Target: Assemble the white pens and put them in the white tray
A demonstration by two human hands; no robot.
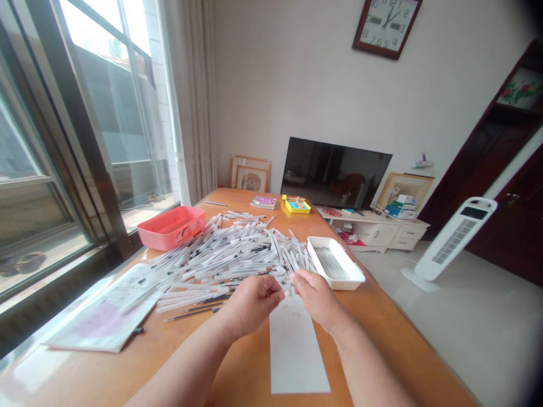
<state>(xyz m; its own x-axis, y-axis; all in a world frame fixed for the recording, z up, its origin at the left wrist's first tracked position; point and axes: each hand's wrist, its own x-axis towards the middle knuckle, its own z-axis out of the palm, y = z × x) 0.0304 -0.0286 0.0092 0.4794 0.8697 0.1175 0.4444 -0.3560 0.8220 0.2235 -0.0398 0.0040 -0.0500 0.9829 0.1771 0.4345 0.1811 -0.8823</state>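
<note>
Left hand (250, 305) and right hand (316, 299) close together, fingertips at the near edge of the pen pile (224, 260) — any grip cannot be told. White tray (348, 272) just beyond the right hand holds pens lying side by side. Pink tray (169, 237) beyond the left hand — contents hidden.

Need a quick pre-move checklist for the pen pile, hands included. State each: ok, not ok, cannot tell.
Left hand holding a pen: cannot tell, fingers hide it.
Right hand holding a pen: cannot tell, same.
White tray level, pens side by side inside: ok.
Paper strip flat below the hands: ok.
Pen pile inside the edge of the table: ok.
Thin dark pens gathered with the pile: not ok, they lie apart.
</note>
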